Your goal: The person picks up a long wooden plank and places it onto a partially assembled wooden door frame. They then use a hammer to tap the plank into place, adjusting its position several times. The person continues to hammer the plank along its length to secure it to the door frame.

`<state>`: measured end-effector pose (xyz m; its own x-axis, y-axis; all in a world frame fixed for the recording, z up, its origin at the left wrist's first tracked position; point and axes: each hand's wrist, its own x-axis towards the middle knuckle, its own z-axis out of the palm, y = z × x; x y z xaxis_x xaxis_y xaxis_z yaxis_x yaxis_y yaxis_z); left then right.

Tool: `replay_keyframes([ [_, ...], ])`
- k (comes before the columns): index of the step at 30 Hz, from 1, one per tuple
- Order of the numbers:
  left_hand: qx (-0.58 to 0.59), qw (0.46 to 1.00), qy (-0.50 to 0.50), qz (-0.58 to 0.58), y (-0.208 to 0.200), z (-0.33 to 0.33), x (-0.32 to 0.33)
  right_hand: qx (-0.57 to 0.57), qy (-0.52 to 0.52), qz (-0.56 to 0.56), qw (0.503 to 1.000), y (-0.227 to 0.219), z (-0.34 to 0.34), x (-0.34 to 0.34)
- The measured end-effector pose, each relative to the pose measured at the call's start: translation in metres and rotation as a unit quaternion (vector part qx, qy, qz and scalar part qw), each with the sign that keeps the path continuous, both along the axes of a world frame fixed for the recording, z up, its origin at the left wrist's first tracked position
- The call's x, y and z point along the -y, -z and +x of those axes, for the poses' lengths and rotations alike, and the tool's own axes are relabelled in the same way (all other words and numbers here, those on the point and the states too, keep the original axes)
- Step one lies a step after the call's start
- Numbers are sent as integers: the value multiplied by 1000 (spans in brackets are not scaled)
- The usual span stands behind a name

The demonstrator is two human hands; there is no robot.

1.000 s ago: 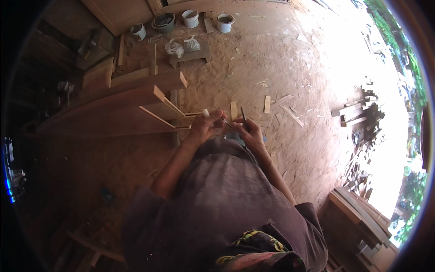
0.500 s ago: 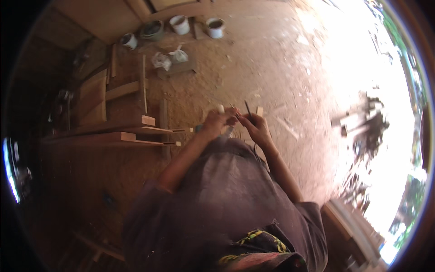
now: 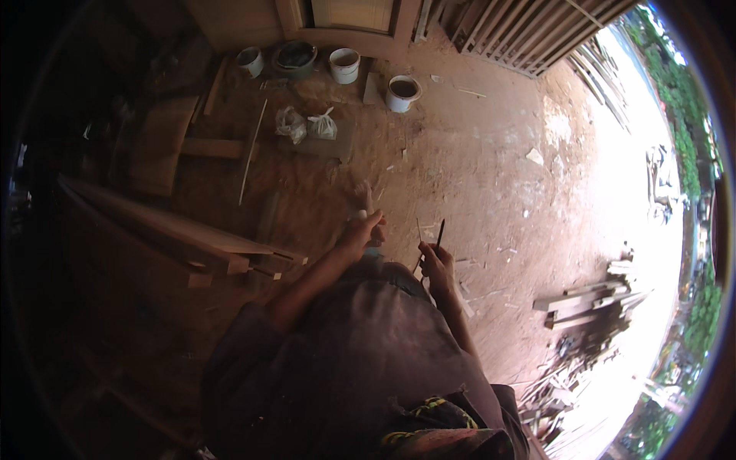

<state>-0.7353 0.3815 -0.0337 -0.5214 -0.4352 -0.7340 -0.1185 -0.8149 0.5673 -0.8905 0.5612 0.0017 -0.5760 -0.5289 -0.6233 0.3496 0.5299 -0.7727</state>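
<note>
Left hand raised at chest height, forearm angled up from lower left, fingers curled round pale short wooden piece. Right hand closed on thin dark pencil-like stick, tip up. Hands apart. Four round buckets by wall; two white plastic bags on dirt floor.

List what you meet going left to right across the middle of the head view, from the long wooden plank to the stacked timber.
long wooden plank → left hand → right hand holding a thin dark stick → stack of timber offcuts
</note>
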Motion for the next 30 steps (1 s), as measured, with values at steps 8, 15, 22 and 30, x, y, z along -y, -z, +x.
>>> replay_keyframes([
  [8,-56,995,-79,23,47,-75,164,-46,-56,46,996,7,-117,162],
  [15,55,983,-174,2,29,-49,288,-70,-157,44,984,25,-198,320],
  [22,147,920,-346,-113,60,-18,329,-7,-267,54,962,61,-247,483],
  [30,130,809,-574,-14,51,-87,337,13,-405,-107,908,55,-241,764],
])
